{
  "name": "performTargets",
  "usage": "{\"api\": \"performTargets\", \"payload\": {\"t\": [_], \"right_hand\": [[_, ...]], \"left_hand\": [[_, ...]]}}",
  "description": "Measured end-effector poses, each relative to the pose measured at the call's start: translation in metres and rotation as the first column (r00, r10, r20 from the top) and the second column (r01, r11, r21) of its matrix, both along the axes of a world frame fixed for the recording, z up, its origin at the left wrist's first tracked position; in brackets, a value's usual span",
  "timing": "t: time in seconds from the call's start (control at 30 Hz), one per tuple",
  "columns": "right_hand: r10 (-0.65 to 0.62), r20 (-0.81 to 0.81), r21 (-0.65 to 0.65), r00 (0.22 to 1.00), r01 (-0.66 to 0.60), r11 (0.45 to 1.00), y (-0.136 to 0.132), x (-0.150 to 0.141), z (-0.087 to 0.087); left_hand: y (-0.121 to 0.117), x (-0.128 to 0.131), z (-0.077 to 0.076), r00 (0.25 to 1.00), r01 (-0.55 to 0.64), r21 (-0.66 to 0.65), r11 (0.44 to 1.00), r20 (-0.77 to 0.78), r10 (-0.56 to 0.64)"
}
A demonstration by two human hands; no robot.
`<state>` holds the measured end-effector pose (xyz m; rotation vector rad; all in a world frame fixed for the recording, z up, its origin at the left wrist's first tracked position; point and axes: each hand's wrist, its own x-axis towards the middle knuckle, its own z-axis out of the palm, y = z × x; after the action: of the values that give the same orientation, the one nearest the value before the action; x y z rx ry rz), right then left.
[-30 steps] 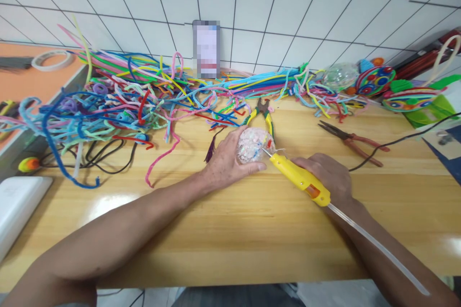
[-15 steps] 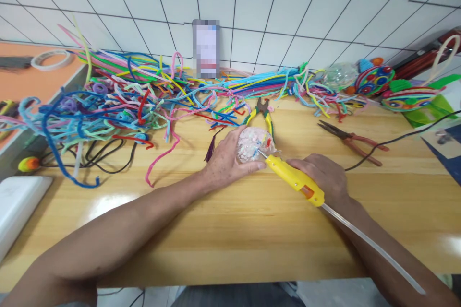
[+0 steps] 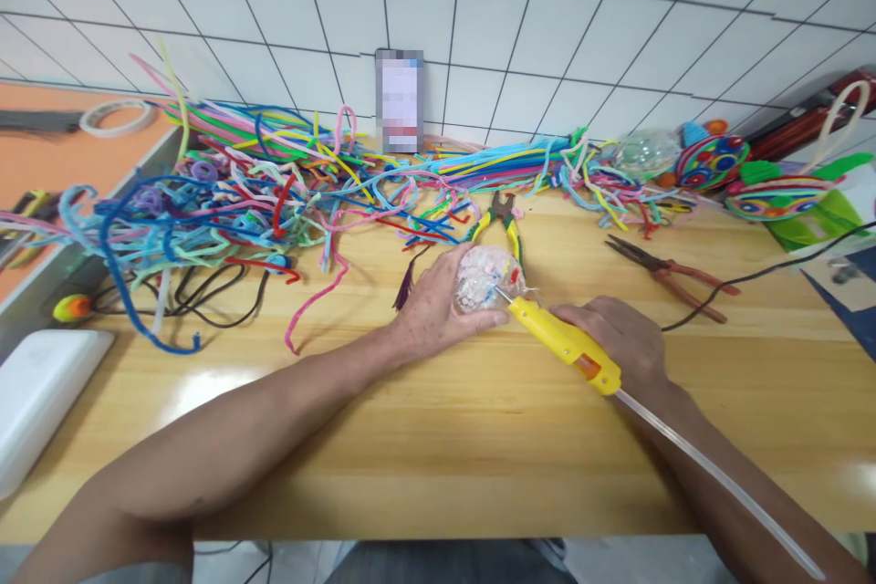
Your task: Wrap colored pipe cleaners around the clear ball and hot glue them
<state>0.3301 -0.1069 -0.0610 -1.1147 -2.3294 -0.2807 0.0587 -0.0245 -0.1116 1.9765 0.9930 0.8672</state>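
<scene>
My left hand (image 3: 434, 306) is wrapped round a clear ball (image 3: 483, 278) with pale, pinkish filling and small red, yellow and blue bits, near the middle of the table. My right hand (image 3: 620, 338) grips a yellow hot glue gun (image 3: 565, 338). Its metal nozzle tip meets the front right of the ball, though I cannot tell whether glue is coming out. From the gun's rear a long translucent glue stick (image 3: 718, 479) runs down along my right forearm. Just behind the ball lie yellow-and-green-handled pliers (image 3: 505, 214), their handles partly hidden by it.
A tangle of pipe cleaners (image 3: 233, 201) spreads along the wall, with a phone (image 3: 401, 100) propped behind. Long-nose pliers (image 3: 667, 272) lie right, crossed by a black cord (image 3: 773, 265). Decorated ornaments (image 3: 712, 157) stand back right. A white box-like object (image 3: 51, 401) sits left.
The whole view has shifted slightly, so things appear a little further right. Both hands keep their hold, and the nozzle stays against the ball.
</scene>
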Motion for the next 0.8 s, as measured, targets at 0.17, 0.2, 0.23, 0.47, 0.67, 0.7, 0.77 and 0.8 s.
{"api": "performTargets", "payload": {"t": [0.17, 0.2, 0.23, 0.47, 0.67, 0.7, 0.77, 0.8], "right_hand": [[-0.012, 0.028, -0.009, 1.000, 0.012, 1.000, 0.001, 0.004, 0.000], [-0.004, 0.020, 0.000, 1.000, 0.004, 1.000, 0.002, 0.002, 0.000], [0.001, 0.015, 0.013, 1.000, -0.002, 1.000, 0.002, 0.000, 0.001], [0.001, 0.049, 0.072, 0.999, -0.005, 0.997, 0.003, -0.012, 0.006], [0.001, 0.038, 0.051, 0.999, -0.003, 0.999, 0.002, -0.007, 0.007], [-0.001, 0.029, 0.040, 1.000, -0.001, 0.999, 0.002, -0.006, 0.007], [-0.005, 0.017, 0.026, 1.000, 0.004, 1.000, 0.003, -0.005, 0.006], [-0.007, 0.012, 0.026, 1.000, 0.007, 1.000, 0.003, -0.004, 0.006]], "left_hand": [[0.001, 0.000, 0.001, 0.999, 0.016, 0.003, 1.000, -0.028, -0.016], [0.002, 0.000, 0.001, 0.999, 0.017, 0.004, 1.000, -0.030, -0.017], [0.002, 0.000, 0.001, 0.999, 0.019, 0.004, 1.000, -0.031, -0.018], [0.002, 0.001, 0.003, 0.999, 0.019, 0.016, 1.000, -0.029, -0.019], [0.002, 0.001, 0.002, 0.999, 0.021, 0.008, 1.000, -0.029, -0.021], [0.002, 0.001, 0.001, 0.999, 0.020, 0.006, 1.000, -0.029, -0.020], [0.002, 0.001, 0.001, 0.999, 0.019, 0.001, 1.000, -0.032, -0.019], [0.002, 0.001, 0.001, 0.999, 0.019, -0.002, 1.000, -0.034, -0.020]]}}
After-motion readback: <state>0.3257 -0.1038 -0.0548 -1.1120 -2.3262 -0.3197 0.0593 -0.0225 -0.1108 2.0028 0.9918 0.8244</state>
